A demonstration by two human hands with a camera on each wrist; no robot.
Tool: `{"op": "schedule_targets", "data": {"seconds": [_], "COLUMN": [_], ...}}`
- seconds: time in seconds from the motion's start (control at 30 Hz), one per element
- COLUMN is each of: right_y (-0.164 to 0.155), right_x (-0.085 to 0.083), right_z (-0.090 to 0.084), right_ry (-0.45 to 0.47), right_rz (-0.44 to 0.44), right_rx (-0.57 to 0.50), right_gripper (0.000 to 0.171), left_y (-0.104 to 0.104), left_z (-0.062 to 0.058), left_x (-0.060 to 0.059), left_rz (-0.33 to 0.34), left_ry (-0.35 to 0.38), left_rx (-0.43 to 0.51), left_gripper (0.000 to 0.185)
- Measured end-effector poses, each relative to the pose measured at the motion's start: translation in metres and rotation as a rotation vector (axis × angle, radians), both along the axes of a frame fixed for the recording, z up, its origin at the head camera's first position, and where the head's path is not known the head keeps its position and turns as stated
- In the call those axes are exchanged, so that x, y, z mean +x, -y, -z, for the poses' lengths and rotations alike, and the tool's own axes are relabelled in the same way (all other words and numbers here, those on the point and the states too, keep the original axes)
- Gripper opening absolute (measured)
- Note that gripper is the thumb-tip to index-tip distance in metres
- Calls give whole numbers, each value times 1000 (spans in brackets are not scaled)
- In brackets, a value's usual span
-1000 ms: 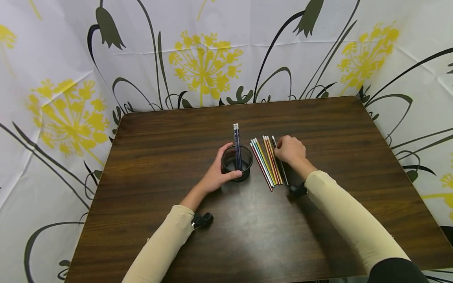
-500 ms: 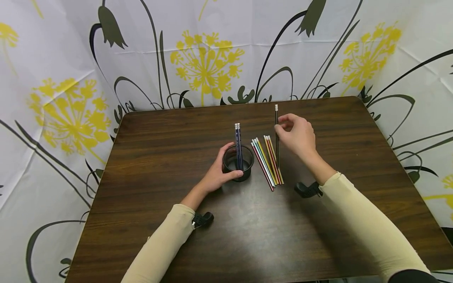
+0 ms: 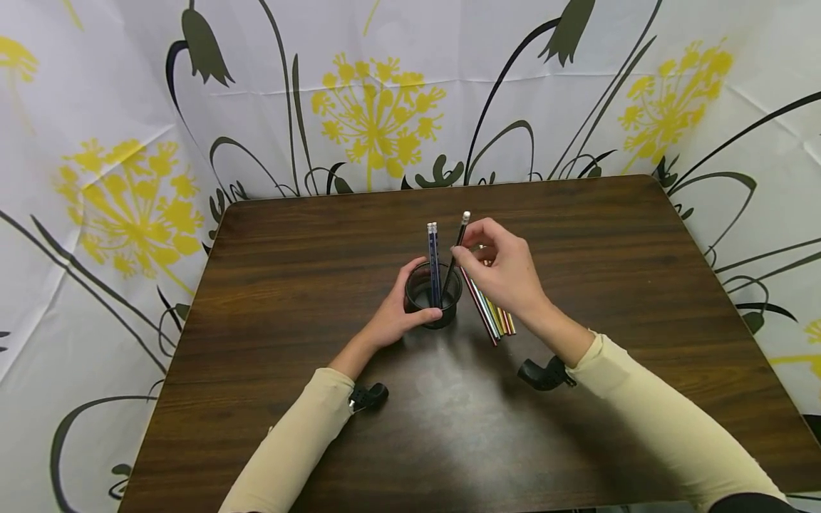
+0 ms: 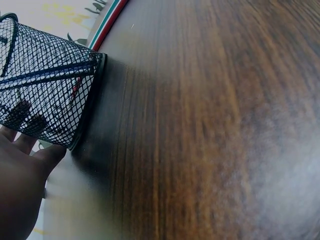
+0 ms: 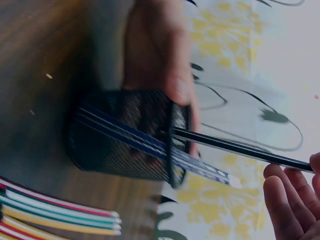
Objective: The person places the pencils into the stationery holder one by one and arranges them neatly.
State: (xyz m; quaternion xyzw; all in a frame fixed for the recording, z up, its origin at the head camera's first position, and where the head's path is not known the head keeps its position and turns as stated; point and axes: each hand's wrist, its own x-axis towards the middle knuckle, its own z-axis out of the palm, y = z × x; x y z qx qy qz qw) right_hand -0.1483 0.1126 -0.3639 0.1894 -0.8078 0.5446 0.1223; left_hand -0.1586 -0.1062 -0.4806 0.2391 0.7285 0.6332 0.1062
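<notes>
The black pencil (image 3: 457, 251) leans with its lower end inside the rim of the black mesh cup (image 3: 432, 296), its white eraser end up and tilted right. The right hand (image 3: 503, 274) pinches it near the top; the grip is closed on the shaft. The right wrist view shows what the head view hides: the tip has just crossed the cup's rim, beside two blue pencils (image 5: 150, 142) already leaning inside. The left hand (image 3: 391, 320) curls round the cup, thumb at the front; the left wrist view shows fingers (image 4: 22, 142) pressed against the mesh near its base. Just right of the cup, coloured pencils (image 3: 494, 313) lie side by side on the wooden counter (image 3: 288, 285), partly under the right hand.
</notes>
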Motion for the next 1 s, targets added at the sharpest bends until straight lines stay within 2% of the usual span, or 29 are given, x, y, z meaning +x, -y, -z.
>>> {"op": "schedule_targets", "data": {"seconds": [0.1,0.2,0.3,0.47,0.53,0.8,1.0], "right_y": [6,11,14,16,17,21,24], "right_x": [3,4,4,5,5,4,2], "right_z": [10,20,30,40,43,51,53], "right_ry": [20,20,13,29,45,64,51], "right_rz": [-38,-64,-74,-80,-88,-101,-108], "right_rx": [27,49,72,104,116,140,135], "right_gripper": [14,15,14,13,13,13,13], "left_y": [-1,0,0,0,0,1,1], "left_z": [8,11,8,-7,-9,9,9], "left_x": [-3,-4,-3,2,2,-2,-3], "left_rz": [3,10,19,41,43,24,22], "left_ry": [-3,-1,6,23,25,24,17], "left_rx": [12,26,35,66,66,29,33], "left_gripper": [90,90,90,90,90,89,90]}}
